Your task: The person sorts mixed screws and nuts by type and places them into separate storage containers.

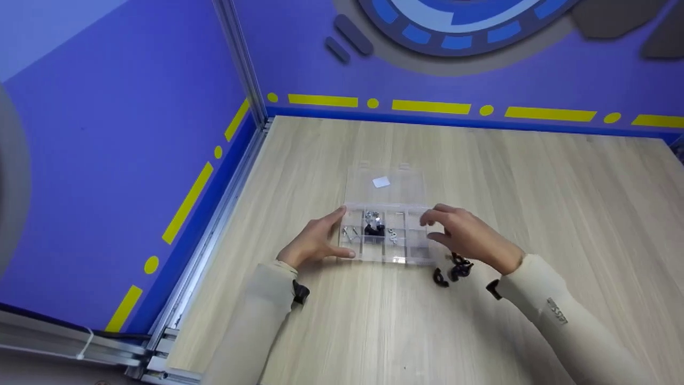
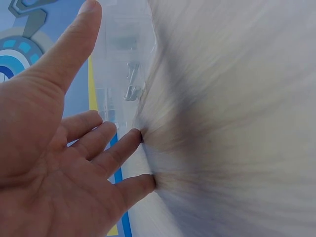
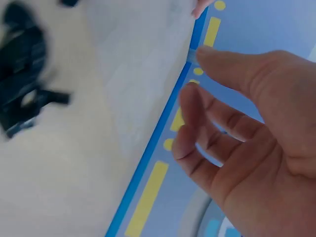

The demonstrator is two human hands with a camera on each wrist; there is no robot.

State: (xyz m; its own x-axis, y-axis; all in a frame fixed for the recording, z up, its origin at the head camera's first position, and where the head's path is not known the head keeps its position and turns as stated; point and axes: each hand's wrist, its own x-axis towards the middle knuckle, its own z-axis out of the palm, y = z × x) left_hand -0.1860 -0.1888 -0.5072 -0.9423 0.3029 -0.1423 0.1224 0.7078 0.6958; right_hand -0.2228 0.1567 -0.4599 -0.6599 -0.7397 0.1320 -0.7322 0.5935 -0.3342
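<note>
A clear plastic compartment box [image 1: 386, 205] lies on the wooden table with its lid [image 1: 358, 190] folded back. Its compartments hold screws [image 1: 350, 234], small shiny metal parts [image 1: 372, 217], black curved parts [image 1: 375, 231] and small whitish nut-like pieces [image 1: 393, 235]. Along the box's left side rests my left hand [image 1: 314, 242], thumb and fingers spread; the left wrist view shows its palm [image 2: 44, 177] holding nothing. My right hand [image 1: 462, 235] hovers at the box's right end, fingers loosely bent. Between its thumb and fingers the right wrist view shows a gap with nothing in it.
Several black curved parts [image 1: 460, 267] lie on the table near the box's front right corner, with a single one [image 1: 440, 278] beside them. A white label [image 1: 381, 182] is on the lid. Blue walls [image 1: 299, 75] border the table at the back and left.
</note>
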